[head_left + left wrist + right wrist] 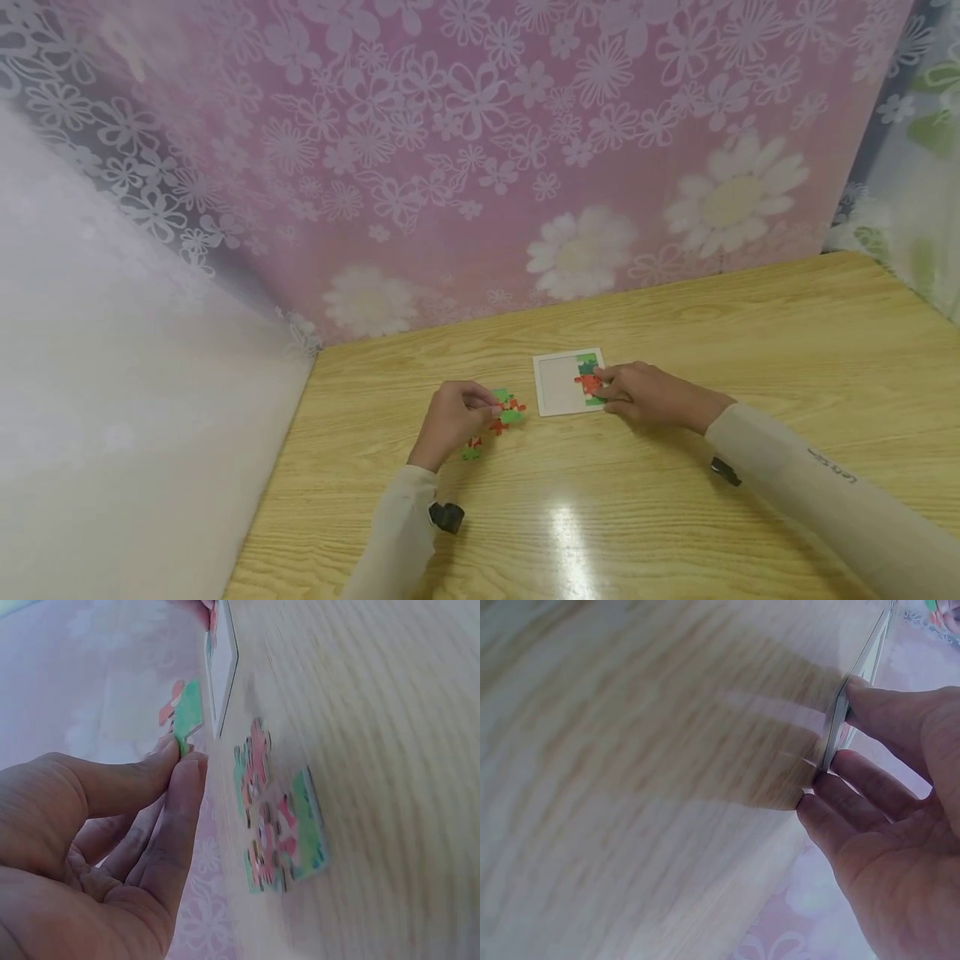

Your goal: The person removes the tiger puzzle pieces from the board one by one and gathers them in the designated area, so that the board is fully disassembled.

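My left hand (450, 419) pinches a green jigsaw piece (187, 706) between thumb and fingertips, held just above other loose pieces. Those loose red and green jigsaw pieces (262, 772) lie in a small cluster on the table, partly hidden by the hand in the head view. To their right is a square white puzzle tray (557, 385). Inside its right side sit fitted pieces (589, 383), green with a red figure. My right hand (645, 396) holds the tray's right edge, some fingertips over the pieces and lower fingers by the tabletop.
The wooden table (675, 533) reaches back to a pink flowered curtain (480, 167). A pale sheet (135, 400) hangs along the left edge. Dark wrist cameras (447, 517) sit on both sleeves.
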